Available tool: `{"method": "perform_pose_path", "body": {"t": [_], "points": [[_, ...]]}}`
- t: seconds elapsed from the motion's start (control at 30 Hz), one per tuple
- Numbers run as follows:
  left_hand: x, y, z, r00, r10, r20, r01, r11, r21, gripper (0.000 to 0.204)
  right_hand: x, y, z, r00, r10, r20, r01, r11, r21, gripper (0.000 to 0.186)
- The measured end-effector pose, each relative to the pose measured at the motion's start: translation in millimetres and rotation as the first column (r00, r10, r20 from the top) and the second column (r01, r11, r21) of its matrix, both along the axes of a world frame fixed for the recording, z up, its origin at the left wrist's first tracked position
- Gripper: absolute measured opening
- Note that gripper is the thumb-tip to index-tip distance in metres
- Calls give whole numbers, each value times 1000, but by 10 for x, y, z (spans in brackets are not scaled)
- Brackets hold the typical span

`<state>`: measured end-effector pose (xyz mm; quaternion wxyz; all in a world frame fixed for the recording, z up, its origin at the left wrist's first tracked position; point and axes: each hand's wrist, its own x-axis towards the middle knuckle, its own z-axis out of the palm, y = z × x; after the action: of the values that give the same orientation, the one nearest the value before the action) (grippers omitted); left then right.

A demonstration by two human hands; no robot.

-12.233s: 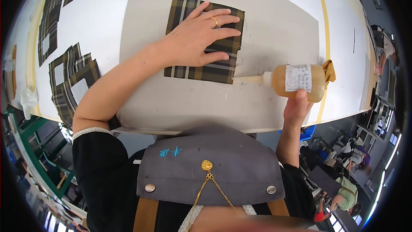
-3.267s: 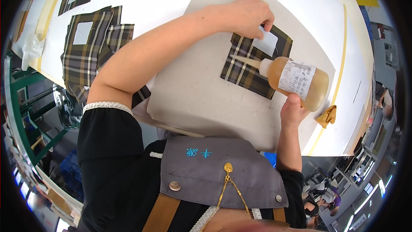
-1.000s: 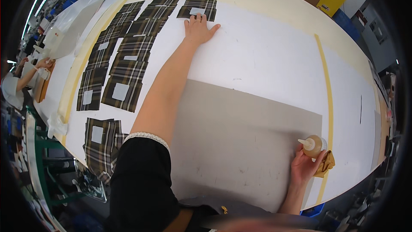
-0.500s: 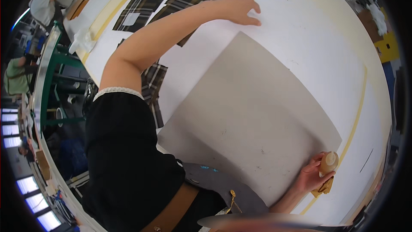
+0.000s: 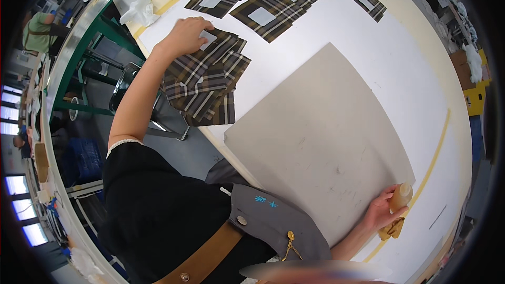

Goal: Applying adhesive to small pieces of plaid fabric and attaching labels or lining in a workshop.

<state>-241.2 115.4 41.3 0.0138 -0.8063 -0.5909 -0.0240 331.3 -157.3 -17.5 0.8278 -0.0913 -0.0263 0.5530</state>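
Reaching out to our left, we rest the left hand [image 5: 188, 36] on the loose stack of plaid fabric pieces [image 5: 205, 81] at the table's near-left edge, fingers curled down over the top piece, close to its small white patch [image 5: 207, 38]. Whether the fingers have pinched a piece or only press on it, we cannot tell. The stack sits fanned rather than squared, which leaves the edge of each piece exposed and easy to catch with a fingertip.

Our right hand [image 5: 380, 211] is closed around a small amber glue bottle [image 5: 401, 198], standing it upright on the white table [image 5: 336, 26] at the far right corner of the grey work mat [image 5: 321, 137]. Upright keeps the nozzle from dripping on the surface, we judge, and a tan rag [image 5: 392, 229] lies just beside it, touching the hand (handy for wiping).

The mat lies bare between the two hands, straight in front of our body. Farther away, more plaid pieces with white patches [image 5: 268, 2] are spread in rows, each lying flat and mostly apart, probably so they stay undisturbed.
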Motion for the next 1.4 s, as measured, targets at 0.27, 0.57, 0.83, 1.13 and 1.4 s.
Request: {"method": "perform_pose_path", "body": {"t": [0.27,0.57,0.83,1.13,1.4], "points": [[-35,263,-190,964,-140,224,147,989,-15,14,-60,31,34,999,-32,-9,32,999,11,48],[-2,6,-184,905,-228,358,141,957,252,7,-12,30,9,999,28,-17,-27,999,23,48],[1171,-568,467,633,-314,707,515,854,-82,10,-23,-15,37,999,42,3,-42,998,36,49],[3268,-547,-337,338,-405,850,855,509,-98,21,-254,-129,138,968,-198,154,222,963,-152,47],[3449,-729,-370,414,-819,397,787,542,295,36,-657,-509,151,473,-183,862,642,741,-195,61]]}}
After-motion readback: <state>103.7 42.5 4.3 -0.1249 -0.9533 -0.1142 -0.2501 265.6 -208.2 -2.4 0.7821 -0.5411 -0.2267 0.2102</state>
